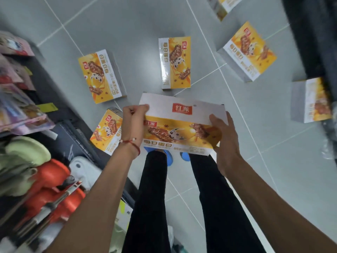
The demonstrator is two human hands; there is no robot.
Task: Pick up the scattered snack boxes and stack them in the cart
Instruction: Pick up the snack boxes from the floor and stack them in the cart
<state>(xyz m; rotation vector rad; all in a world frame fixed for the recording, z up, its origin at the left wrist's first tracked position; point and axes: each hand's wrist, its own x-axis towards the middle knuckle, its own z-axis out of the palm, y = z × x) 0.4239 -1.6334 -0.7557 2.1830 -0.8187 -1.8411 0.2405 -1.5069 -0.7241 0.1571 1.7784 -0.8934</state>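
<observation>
Six loose snack boxes lie on the tiled floor [127, 24] around the held box [182, 128], which we carry level above our feet.

Far left of the held box runs a shelf [54, 92] crowded with goods, near enough that a swing that way could clip it. Between them lie the upper-left box [101, 75] and the lower-left box [107, 132], the latter partly hidden behind our left hand [132, 123]. That hand curls its fingers round the held box's left end, pinching the top corner. Just beyond the held box sits the middle box [176, 63].

Our right hand [224, 141] clamps the right end, thumb on the printed face and fingers behind the edge. Gripping both ends, we judge, keeps the long carton flat for stacking.

Right of the held box lie the upper-right box [249, 52] and the far-right box [310, 101], the second close against a dark frame [310, 33]. Whether that frame is the cart we cannot tell. The top box [221, 6] is cut off by the edge.
</observation>
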